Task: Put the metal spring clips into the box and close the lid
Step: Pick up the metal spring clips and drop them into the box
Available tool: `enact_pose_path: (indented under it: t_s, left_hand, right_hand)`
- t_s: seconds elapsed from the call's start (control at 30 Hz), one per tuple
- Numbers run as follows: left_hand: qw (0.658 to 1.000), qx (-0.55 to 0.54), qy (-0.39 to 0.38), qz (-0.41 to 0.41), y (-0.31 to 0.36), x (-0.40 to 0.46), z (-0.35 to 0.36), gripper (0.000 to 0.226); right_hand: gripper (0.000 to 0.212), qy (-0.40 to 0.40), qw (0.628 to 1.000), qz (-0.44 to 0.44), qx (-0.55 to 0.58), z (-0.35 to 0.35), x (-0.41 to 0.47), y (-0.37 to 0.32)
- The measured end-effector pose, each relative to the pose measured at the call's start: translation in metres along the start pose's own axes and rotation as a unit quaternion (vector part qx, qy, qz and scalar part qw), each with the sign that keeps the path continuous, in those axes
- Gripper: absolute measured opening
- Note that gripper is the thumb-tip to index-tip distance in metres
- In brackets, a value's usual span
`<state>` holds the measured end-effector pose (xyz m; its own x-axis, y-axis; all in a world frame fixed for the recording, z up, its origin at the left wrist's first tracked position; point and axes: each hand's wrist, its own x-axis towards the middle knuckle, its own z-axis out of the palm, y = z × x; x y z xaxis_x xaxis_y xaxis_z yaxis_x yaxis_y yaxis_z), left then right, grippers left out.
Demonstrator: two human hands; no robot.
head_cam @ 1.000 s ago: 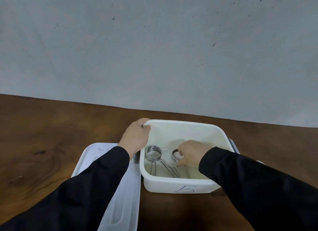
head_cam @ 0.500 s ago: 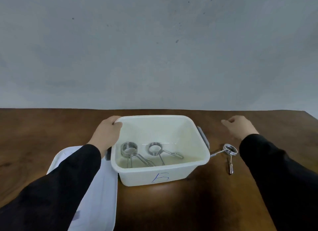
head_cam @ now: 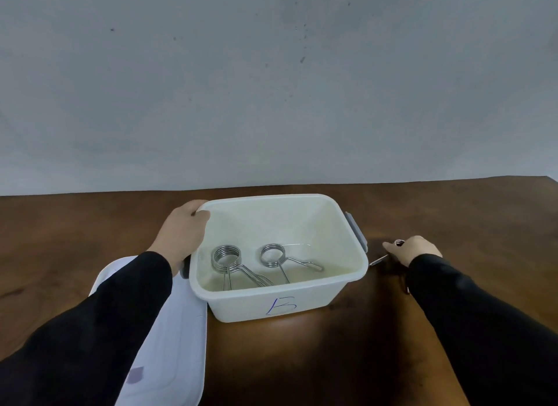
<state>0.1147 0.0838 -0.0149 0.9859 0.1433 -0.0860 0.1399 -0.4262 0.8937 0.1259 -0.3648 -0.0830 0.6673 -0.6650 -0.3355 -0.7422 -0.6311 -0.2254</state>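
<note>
A white plastic box (head_cam: 280, 306) marked with a blue letter stands open on the brown table. Two metal spring clips lie on its floor, one (head_cam: 227, 258) at the left and one (head_cam: 273, 255) in the middle. My left hand (head_cam: 184, 233) grips the box's far left rim. A third spring clip (head_cam: 399, 243) lies on the table right of the box, and my right hand (head_cam: 413, 250) has closed over its coil; one leg (head_cam: 378, 259) sticks out towards the box. The white lid (head_cam: 169, 354) lies flat to the box's left, partly under my left sleeve.
The brown wooden table (head_cam: 317, 360) runs back to a grey wall (head_cam: 271, 88). Grey latches sit on the box's right side (head_cam: 357, 233) and left side (head_cam: 184, 269).
My right hand has come out of the box, gone to the right and come down onto the clip lying on the table. My left hand has stayed on the box rim.
</note>
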Motion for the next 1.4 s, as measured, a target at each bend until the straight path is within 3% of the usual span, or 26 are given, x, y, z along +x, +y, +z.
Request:
enact_pose_path:
  t_s: [0.2, 0.33, 0.4, 0.5, 0.6, 0.77, 0.97, 1.2, 1.4]
  left_hand:
    - [1.0, 0.002, 0.006, -0.003, -0.001, 0.001, 0.0, 0.03]
    - [1.0, 0.011, 0.004, -0.001, -0.001, 0.001, 0.0, 0.031]
    - [1.0, 0.011, 0.003, 0.0, -0.001, 0.001, -0.001, 0.034]
    - [1.0, 0.007, 0.004, -0.001, 0.001, 0.0, 0.0, 0.034]
    - [1.0, -0.001, 0.004, -0.003, 0.001, 0.0, 0.0, 0.034]
    - [1.0, -0.005, -0.005, -0.002, -0.001, 0.001, -0.003, 0.035]
    - [1.0, -0.018, -0.012, -0.001, -0.002, 0.0, -0.003, 0.035]
    - [1.0, -0.008, -0.008, -0.005, -0.006, 0.002, -0.004, 0.036]
    - [1.0, -0.007, -0.008, -0.004, -0.008, 0.004, -0.003, 0.036]
  right_hand:
    - [0.046, 0.006, 1.0, -0.019, 0.021, 0.009, -0.006, -0.013]
    - [0.048, 0.015, 0.996, -0.033, 0.083, 0.004, -0.015, -0.019]
    - [0.058, 0.06, 0.987, -0.096, 0.118, -0.018, -0.027, -0.028]
    - [0.065, 0.138, 0.945, -0.219, 0.201, -0.073, -0.06, -0.057]
    - [0.061, 0.114, 0.901, -0.345, 0.235, -0.125, -0.114, -0.094]
    - [0.051, 0.006, 0.865, -0.501, 0.035, -0.115, -0.206, -0.139]
    - [0.057, -0.05, 0.813, -0.549, -0.187, -0.011, -0.197, -0.165]
    - [0.052, -0.042, 0.784, -0.553, -0.28, 0.039, -0.172, -0.169]
    - [0.056, -0.059, 0.787, -0.543, -0.286, 0.056, -0.158, -0.166]
